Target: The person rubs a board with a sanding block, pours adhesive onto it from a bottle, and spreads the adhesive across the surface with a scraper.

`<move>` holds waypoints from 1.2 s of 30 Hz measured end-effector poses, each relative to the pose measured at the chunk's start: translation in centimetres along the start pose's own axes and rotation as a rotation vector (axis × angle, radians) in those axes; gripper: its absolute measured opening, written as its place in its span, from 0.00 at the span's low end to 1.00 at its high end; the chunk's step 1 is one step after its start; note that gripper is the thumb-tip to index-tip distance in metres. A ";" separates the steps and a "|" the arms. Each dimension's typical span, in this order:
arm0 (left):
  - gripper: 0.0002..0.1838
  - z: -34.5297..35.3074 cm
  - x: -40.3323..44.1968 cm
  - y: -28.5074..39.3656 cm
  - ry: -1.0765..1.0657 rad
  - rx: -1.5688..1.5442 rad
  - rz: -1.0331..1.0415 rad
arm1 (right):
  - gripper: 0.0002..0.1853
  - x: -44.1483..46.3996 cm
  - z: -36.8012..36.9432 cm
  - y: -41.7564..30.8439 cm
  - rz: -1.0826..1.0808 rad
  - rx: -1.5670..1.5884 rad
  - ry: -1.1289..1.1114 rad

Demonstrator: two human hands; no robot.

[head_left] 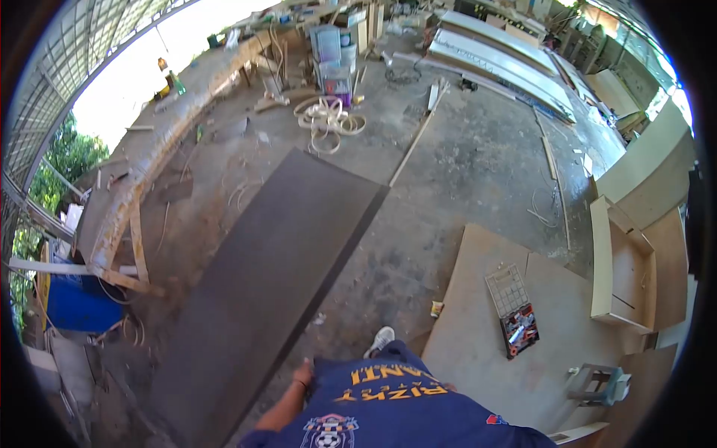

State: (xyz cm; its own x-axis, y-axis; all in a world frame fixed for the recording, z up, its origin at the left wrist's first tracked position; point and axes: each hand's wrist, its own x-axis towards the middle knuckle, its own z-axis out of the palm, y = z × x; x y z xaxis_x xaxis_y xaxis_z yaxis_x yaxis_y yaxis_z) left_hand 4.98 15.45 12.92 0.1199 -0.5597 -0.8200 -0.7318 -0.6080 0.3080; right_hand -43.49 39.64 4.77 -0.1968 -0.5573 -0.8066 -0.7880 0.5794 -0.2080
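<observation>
My left hand hangs low beside my body, near the lower right edge of a long dark grey-brown panel. A small gap of floor seems to lie between the hand and the panel. The fingers are too small and partly hidden, so I cannot tell whether they are open or closed. My right hand is out of sight behind my navy shirt. One light shoe shows on the floor ahead of my body.
On the right, a brown board bears an opened toolbox and a small grey-green stool. Wooden cabinet frames stand behind. Ahead are coiled edging strips, a thin strip, stacked white panels and a blue container.
</observation>
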 end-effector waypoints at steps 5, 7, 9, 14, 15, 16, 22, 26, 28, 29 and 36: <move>0.41 -0.4 -2.4 11.0 0.076 -0.198 -0.178 | 0.16 2.0 -19.0 0.1 0.147 0.143 0.371; 0.40 0.7 -1.0 13.6 0.100 -0.215 -0.068 | 0.17 4.4 -27.0 -2.2 0.307 0.297 0.485; 0.42 2.5 1.6 16.8 0.039 -0.081 0.002 | 0.18 4.8 -34.8 -6.1 0.345 0.394 0.554; 0.44 3.0 4.9 28.6 -0.044 -0.199 0.030 | 0.18 13.9 -46.5 -8.7 0.130 0.484 0.767; 0.44 3.7 7.1 29.9 -0.032 -0.179 0.012 | 0.18 15.7 -48.8 -9.7 0.117 0.475 0.776; 0.44 4.2 9.2 31.4 -0.033 -0.150 -0.009 | 0.18 16.7 -50.4 -10.5 0.061 0.524 0.712; 0.39 3.8 18.6 44.8 0.017 -0.110 0.172 | 0.17 23.1 -58.1 -7.6 0.035 0.653 0.598; 0.32 0.3 18.1 56.6 -0.112 -0.537 0.178 | 0.14 26.6 -65.7 -12.7 -0.023 0.594 0.531; 0.32 -1.9 16.3 60.5 -0.153 -0.756 0.078 | 0.14 29.0 -68.9 -16.6 -0.070 0.550 0.475; 0.32 -2.1 15.9 61.7 -0.210 -0.955 0.017 | 0.13 29.9 -70.7 -19.0 -0.153 0.550 0.445; 0.35 4.6 20.3 56.3 0.163 -0.715 -0.199 | 0.17 42.3 -82.6 -30.5 -0.489 0.109 0.328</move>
State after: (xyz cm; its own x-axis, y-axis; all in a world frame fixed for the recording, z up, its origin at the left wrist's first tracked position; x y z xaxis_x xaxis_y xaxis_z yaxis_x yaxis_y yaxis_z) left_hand -36.89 -27.56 11.45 0.3422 -0.4435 -0.8284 -0.0794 -0.8921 0.4448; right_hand -75.99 -50.69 22.71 -0.0104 -0.9192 -0.3936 -0.7715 0.2578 -0.5817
